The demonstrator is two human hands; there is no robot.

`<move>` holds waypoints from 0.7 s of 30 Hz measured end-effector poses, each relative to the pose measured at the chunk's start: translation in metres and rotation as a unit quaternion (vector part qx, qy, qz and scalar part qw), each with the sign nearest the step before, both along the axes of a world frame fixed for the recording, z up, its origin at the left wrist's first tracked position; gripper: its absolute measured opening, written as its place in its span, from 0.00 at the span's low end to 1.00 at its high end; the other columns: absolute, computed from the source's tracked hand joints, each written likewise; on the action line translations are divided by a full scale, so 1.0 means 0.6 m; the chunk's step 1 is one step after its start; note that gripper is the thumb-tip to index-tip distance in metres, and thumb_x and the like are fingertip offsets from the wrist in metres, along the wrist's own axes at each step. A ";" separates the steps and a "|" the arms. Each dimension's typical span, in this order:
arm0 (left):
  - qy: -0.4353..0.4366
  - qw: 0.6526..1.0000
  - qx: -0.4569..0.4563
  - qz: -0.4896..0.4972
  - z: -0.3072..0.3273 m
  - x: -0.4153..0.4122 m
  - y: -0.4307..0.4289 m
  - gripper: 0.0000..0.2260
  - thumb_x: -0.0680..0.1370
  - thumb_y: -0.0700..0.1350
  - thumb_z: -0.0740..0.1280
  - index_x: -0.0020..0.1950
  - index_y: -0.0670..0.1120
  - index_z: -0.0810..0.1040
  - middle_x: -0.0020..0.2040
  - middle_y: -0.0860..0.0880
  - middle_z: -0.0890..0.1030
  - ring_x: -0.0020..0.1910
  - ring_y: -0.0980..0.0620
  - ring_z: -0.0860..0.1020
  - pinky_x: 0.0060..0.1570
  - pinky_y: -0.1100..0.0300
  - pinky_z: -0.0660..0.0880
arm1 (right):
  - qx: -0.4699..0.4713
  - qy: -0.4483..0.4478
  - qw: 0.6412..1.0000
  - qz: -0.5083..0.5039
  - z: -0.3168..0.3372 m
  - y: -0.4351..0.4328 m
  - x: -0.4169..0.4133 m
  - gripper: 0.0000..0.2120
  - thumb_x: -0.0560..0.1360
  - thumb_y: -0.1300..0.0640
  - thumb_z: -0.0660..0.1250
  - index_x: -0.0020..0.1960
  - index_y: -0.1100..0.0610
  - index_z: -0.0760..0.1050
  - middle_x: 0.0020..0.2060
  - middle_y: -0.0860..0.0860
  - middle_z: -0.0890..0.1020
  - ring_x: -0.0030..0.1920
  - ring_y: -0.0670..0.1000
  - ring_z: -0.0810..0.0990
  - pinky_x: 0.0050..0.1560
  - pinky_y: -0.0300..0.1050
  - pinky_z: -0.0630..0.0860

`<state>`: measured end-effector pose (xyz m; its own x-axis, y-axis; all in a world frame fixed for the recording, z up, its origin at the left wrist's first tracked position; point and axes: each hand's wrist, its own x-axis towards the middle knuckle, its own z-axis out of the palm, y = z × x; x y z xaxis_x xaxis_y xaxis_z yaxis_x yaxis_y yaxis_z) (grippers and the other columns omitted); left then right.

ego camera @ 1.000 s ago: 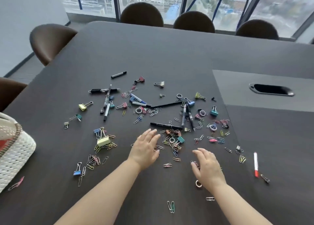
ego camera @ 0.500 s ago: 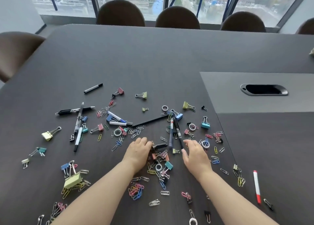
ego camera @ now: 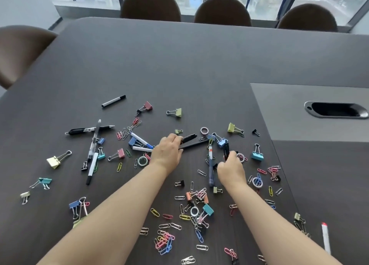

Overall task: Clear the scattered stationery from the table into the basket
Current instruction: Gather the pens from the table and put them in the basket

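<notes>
Pens, binder clips, paper clips and small rings lie scattered over the dark table (ego camera: 199, 64). My left hand (ego camera: 166, 151) grips two black pens (ego camera: 192, 141) that stick out to its right, just above the tabletop. My right hand (ego camera: 231, 168) pinches a short black pen (ego camera: 226, 150) that points upward. A blue pen (ego camera: 211, 172) lies on the table between my two hands. Several more pens (ego camera: 93, 144) lie crossed at the left. The basket is out of view.
A red-tipped white marker (ego camera: 325, 237) lies near the right front edge. A cable port (ego camera: 335, 109) sits in a lighter grey panel at the right. Brown chairs (ego camera: 222, 11) line the far side and one chair (ego camera: 18, 52) stands at the left.
Both hands have moved further away over the pile. The left hand has picked up black pens and the right hand a short black pen. The camera tilted up and right; the basket left the view.
</notes>
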<state>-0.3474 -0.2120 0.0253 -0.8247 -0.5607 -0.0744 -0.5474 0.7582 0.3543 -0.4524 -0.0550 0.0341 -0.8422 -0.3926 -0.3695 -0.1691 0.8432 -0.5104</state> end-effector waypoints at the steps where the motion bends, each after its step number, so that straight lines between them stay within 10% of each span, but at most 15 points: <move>1: -0.024 1.000 -0.005 -0.007 -0.002 -0.011 -0.002 0.17 0.78 0.47 0.61 0.66 0.47 0.67 0.63 0.48 0.70 0.59 0.46 0.68 0.56 0.49 0.71 | -0.013 0.002 1.000 -0.001 0.001 -0.002 0.001 0.08 0.74 0.61 0.56 0.52 0.61 0.65 0.53 0.60 0.75 0.46 0.60 0.71 0.44 0.49 0.67; 7: -0.126 0.992 -0.026 0.001 -0.016 -0.028 -0.003 0.12 0.79 0.49 0.60 0.59 0.45 0.71 0.58 0.47 0.73 0.60 0.46 0.67 0.54 0.52 0.70 | 0.075 0.042 0.995 0.058 -0.008 -0.020 0.000 0.19 0.72 0.47 0.67 0.54 0.60 0.68 0.54 0.57 0.78 0.55 0.59 0.76 0.50 0.48 0.72; 13: -0.069 0.996 -0.013 0.059 -0.003 0.035 -0.011 0.08 0.78 0.37 0.53 0.56 0.42 0.66 0.55 0.43 0.74 0.54 0.43 0.70 0.50 0.54 0.67 | 0.130 0.037 0.988 0.075 0.003 -0.043 -0.001 0.08 0.71 0.54 0.62 0.45 0.58 0.67 0.51 0.58 0.79 0.52 0.59 0.76 0.45 0.46 0.71; 21: 0.037 0.963 0.071 0.256 0.009 0.210 -0.130 0.11 0.77 0.35 0.55 0.59 0.40 0.66 0.53 0.42 0.75 0.48 0.38 0.76 0.44 0.51 0.71 | -0.027 0.052 0.986 0.156 0.028 -0.150 0.084 0.06 0.71 0.61 0.59 0.38 0.57 0.63 0.38 0.54 0.73 0.40 0.58 0.70 0.38 0.45 0.64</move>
<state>-0.2212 -0.2901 0.0309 -0.4496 -0.8834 -0.1322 -0.8054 0.3370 0.4876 -0.4018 -0.1451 0.0506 -0.7091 -0.6562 -0.2581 -0.4707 0.7131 -0.5196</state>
